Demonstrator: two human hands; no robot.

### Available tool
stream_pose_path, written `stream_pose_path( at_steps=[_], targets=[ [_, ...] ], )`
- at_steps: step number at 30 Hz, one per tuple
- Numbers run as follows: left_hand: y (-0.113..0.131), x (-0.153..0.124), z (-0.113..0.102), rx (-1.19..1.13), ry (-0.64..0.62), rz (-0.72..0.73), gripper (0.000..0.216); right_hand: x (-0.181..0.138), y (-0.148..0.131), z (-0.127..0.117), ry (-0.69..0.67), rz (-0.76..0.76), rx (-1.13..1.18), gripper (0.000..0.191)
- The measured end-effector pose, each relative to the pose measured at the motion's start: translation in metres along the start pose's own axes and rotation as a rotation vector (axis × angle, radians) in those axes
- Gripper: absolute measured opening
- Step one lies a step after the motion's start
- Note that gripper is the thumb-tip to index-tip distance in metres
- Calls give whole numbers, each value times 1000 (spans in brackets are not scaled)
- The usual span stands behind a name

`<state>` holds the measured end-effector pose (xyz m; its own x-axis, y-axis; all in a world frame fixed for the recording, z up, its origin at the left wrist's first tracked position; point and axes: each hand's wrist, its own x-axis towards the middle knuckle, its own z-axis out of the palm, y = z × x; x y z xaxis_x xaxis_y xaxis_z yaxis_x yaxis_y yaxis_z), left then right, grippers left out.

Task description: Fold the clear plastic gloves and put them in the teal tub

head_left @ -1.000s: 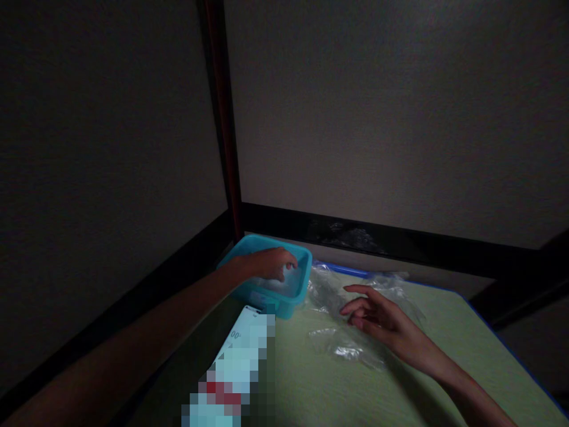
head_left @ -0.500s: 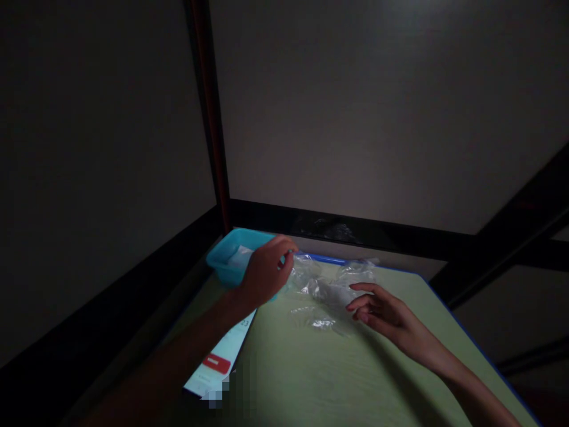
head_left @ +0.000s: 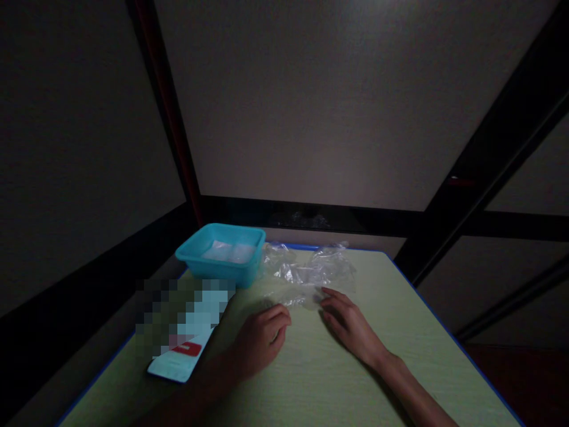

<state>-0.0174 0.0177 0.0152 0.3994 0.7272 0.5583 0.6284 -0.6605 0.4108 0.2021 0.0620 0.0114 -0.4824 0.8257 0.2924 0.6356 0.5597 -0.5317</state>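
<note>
A crumpled clear plastic bag [head_left: 306,273] lies spread on the table, its near edge towards me. My right hand [head_left: 351,326] is at that edge, fingers stretched out and apart; the fingertips seem to touch the plastic. Just short of the bag's left part, my left hand [head_left: 264,338] is loosely curled, with a gap between thumb and fingers and nothing visible in it. Beyond it on the left stands a turquoise plastic basin [head_left: 231,274], with white, sheet-like material [head_left: 229,251] inside.
A phone with a lit screen [head_left: 173,367] lies left of my left hand, partly blurred out. The pale green table [head_left: 355,391] has a blue edge. Behind it rises a grey wall [head_left: 302,118], with dark slanted beams [head_left: 480,160] at the right.
My left hand has moved back from beside the basin, down towards me. My right hand has come lower, onto the bag's near edge. The view has shifted, so more of the table shows.
</note>
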Motion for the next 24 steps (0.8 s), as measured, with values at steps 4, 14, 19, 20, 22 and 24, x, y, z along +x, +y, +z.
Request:
stream_pose_path(
  at_steps=[4,14,19,20,22,24],
  targets=[
    [5,-5,15,-52,10,-8,25,-7,-5,1,-160,-30,-261,38],
    [-1,-15,14,-80,-122,-59,27,-13,-18,0,-224,-103,-313,41],
    [-4,-20,18,143,-171,-114,41,-14,-23,5,-242,-169,-248,40],
    [-5,-21,18,172,-179,-109,41,-15,-24,5,-252,-190,-238,40],
    [-6,-22,19,210,-201,-95,41,-15,-26,5,-276,-254,-223,41],
    [-7,-23,20,228,-221,-89,41,-16,-28,4,-279,-327,-219,39]
  ],
)
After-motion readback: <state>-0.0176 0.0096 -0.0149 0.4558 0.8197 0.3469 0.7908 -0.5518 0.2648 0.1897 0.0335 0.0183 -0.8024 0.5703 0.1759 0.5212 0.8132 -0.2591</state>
